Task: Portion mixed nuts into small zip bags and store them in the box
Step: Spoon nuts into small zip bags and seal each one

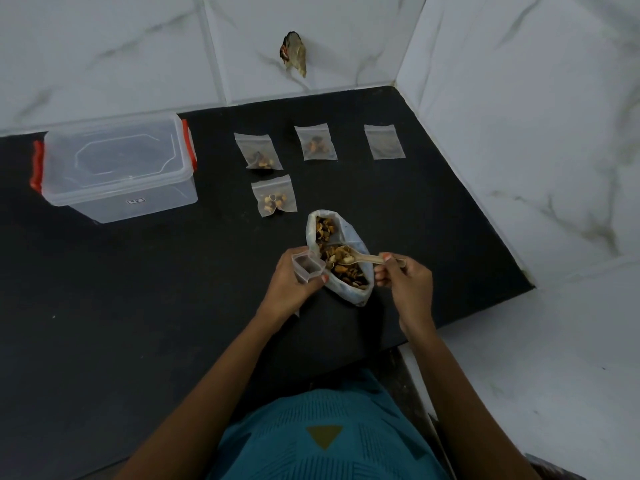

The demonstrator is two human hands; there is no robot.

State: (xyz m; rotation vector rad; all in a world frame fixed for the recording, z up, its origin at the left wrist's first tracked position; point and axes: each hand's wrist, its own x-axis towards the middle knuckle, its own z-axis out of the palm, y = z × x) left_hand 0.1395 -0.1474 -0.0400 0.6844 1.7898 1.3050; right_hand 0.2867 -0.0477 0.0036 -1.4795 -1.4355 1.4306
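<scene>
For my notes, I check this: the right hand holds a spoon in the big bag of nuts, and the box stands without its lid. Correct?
No. The head view shows the box with its lid on; the right hand does hold the spoon in the big bag of nuts.

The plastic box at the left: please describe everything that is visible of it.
The plastic box is rectangular and of clear, slightly cloudy plastic. Its lid, with a raised eight-sided outline, is on. A red latch sits at each short end. A small white label on the front wall is too small to read. No contents show through. It stands upright on the black counter, at the far left, close to the tiled wall. Only the counter touches it.
</scene>
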